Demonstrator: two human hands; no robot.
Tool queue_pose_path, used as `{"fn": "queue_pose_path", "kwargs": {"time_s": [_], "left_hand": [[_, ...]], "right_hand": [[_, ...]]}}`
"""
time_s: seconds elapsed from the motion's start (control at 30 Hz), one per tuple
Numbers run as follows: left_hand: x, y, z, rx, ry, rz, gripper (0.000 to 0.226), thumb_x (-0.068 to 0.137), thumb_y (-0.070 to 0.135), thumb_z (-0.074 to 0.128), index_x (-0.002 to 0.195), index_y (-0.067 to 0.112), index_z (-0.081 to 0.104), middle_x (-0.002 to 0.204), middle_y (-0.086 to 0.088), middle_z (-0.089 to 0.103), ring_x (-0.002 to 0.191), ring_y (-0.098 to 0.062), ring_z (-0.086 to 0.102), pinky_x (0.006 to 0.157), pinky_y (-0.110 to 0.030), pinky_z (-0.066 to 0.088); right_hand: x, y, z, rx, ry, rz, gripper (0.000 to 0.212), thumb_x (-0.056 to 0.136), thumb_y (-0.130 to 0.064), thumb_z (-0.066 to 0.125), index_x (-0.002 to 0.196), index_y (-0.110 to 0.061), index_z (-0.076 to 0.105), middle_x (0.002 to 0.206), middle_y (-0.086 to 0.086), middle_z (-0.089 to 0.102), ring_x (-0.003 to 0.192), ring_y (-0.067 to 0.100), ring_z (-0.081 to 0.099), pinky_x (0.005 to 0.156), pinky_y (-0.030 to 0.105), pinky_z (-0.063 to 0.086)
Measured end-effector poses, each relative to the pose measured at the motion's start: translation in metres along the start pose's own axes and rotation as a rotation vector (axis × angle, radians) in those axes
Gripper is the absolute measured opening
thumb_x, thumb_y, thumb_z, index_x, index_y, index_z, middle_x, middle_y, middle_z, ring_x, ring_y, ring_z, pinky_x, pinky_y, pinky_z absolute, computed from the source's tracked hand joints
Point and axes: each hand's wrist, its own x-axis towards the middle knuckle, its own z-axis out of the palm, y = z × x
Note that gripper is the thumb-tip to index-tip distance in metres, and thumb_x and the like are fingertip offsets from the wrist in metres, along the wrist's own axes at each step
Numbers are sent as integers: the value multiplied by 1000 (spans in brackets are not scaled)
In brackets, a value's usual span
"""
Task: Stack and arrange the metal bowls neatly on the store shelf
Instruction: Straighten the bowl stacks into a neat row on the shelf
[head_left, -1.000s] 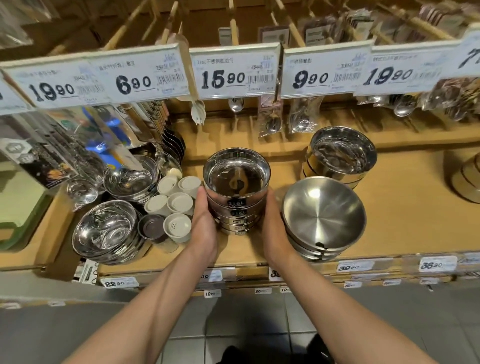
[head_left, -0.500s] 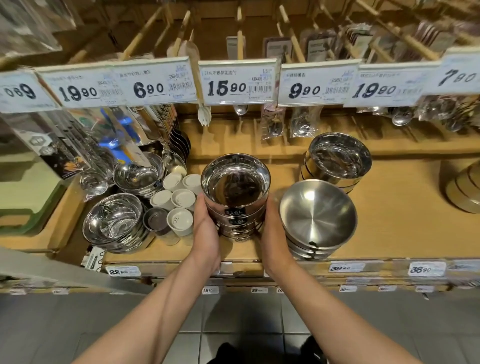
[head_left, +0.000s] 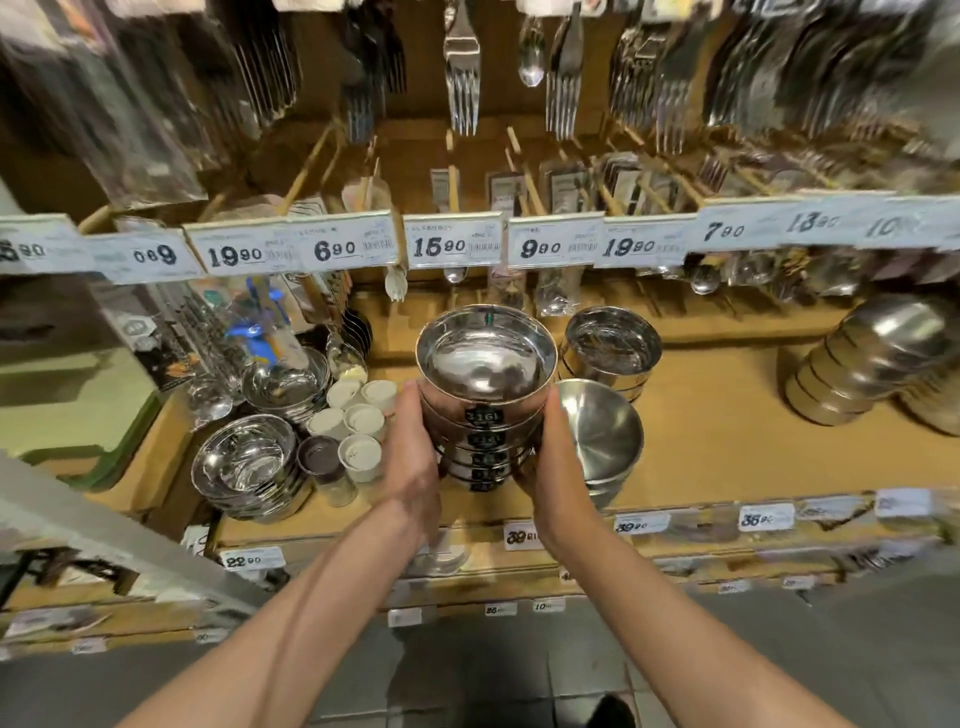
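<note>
A stack of several shiny metal bowls (head_left: 485, 374) with dark labels is held between my two hands above the wooden shelf (head_left: 727, 447). My left hand (head_left: 413, 467) grips its left side and my right hand (head_left: 550, 467) grips its right side low down. Right beside it stands a stack of matte steel bowls (head_left: 602, 436). Behind that is another shiny bowl stack (head_left: 610, 348). More bowl stacks lie at the front left (head_left: 244, 467), the back left (head_left: 285, 382) and the far right (head_left: 872, 369).
White lidded cups (head_left: 353, 421) and a dark cup (head_left: 317, 457) crowd the shelf left of my hands. Price tags (head_left: 452, 247) line the rail above, with hanging forks (head_left: 462, 78) and packaged cutlery higher up. Bare wood lies between the middle stacks and the far-right bowls.
The bowl stack between my hands has come up and toward me, its base off the shelf. My view has tilted upward, showing the hanging forks.
</note>
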Motion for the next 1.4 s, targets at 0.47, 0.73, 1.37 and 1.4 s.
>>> {"fn": "queue_pose_path", "kwargs": {"time_s": [0.47,0.73,1.37,1.4], "left_hand": [[-39,-14,77,54,-211,-65,49,96,59,32,102,40,76,103,10,79,91,-2,72,79,-35,54],[-44,-45,168,1,-232,-242,50,93,66,44,106,32,78,99,5,80,93,-16,75,78,-37,60],[55,-156,336,65,-46,-123,44,104,54,35,91,47,76,95,18,78,90,2,70,84,-32,49],[62,-159,337,71,-51,-122,45,105,53,34,87,49,75,94,18,78,90,1,70,80,-30,48]], "right_hand": [[-63,-43,-67,-55,207,-82,41,109,-47,27,104,-61,65,108,-32,70,103,-15,62,84,27,46],[-56,-57,-162,13,303,-51,41,104,-55,32,92,-48,70,100,-21,75,91,-12,66,82,32,45],[91,-36,-363,1,128,47,49,88,-70,37,106,-39,70,109,-16,75,98,-8,66,88,32,47],[99,-33,-365,-1,123,54,46,87,-71,38,102,-45,72,110,-16,75,98,-8,66,90,34,45]]}}
